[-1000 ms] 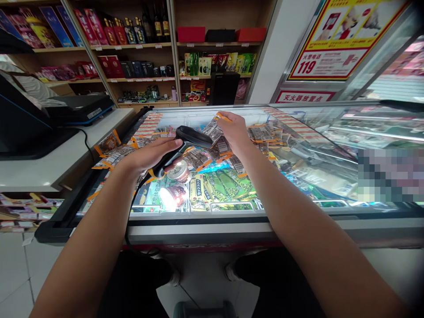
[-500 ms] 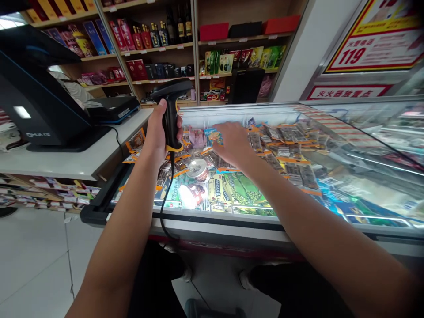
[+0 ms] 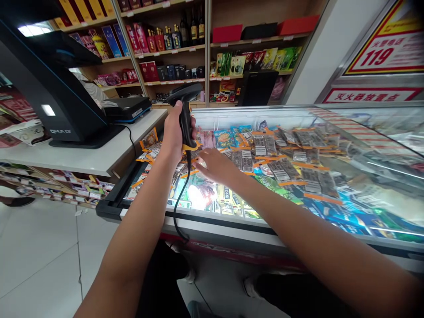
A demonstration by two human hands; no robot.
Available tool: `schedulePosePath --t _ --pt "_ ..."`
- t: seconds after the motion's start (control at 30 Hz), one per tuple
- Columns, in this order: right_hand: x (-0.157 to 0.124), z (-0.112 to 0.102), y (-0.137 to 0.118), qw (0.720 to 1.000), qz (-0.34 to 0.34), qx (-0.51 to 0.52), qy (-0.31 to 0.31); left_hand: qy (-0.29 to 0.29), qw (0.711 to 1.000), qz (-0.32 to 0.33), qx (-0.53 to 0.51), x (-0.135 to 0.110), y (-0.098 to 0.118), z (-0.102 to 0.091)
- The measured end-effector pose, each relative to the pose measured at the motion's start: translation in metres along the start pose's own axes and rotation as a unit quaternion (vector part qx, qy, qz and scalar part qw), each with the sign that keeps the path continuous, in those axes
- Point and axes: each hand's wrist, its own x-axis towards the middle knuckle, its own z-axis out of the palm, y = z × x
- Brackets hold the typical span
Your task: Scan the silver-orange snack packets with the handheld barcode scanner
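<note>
My left hand (image 3: 175, 128) is wrapped around the handle of a black and yellow barcode scanner (image 3: 188, 119), held upright above a glass-sided freezer (image 3: 232, 221). The scanner's black cord (image 3: 180, 198) hangs down over the front edge. My right hand (image 3: 213, 164) is low over the goods, just right of the scanner's base, thumb and fingers apart. Its fingertips are beside a small dark packet (image 3: 195, 154), and whether they touch it I cannot tell. Orange-edged snack packets (image 3: 265, 145) lie spread to the right. Blue packets (image 3: 225, 138) are behind my right hand.
On the left, a white counter (image 3: 82, 161) carries a black checkout terminal (image 3: 76, 106) and a black scale (image 3: 127, 108). Shelves (image 3: 172, 51) with bottles and boxes stand behind. Striped tape (image 3: 351, 126) runs along the freezer's glass at right.
My right hand has moved left and nearer to me, from the blue packets toward the scanner's base. My left hand still holds the scanner. The view has shifted slightly left.
</note>
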Motion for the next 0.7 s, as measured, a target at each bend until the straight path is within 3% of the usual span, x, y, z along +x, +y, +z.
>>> schedulePosePath --t 0.2,0.37,0.53,0.7 --pt "0.006 0.004 -0.001 0.994 0.107 -0.006 0.036 0.010 1.000 0.004 0.010 0.002 0.000 0.000" --pt "0.009 0.012 0.005 0.990 0.140 -0.033 0.003 0.019 1.000 -0.005 0.018 0.001 -0.002 0.002" --pt "-0.001 -0.008 0.024 0.983 0.134 0.125 0.001 -0.011 1.000 0.000 -0.014 -0.001 -0.004 0.004" --pt "-0.011 -0.034 0.050 0.952 0.106 0.284 0.042 -0.033 0.999 -0.012 -0.033 -0.004 -0.001 0.007"
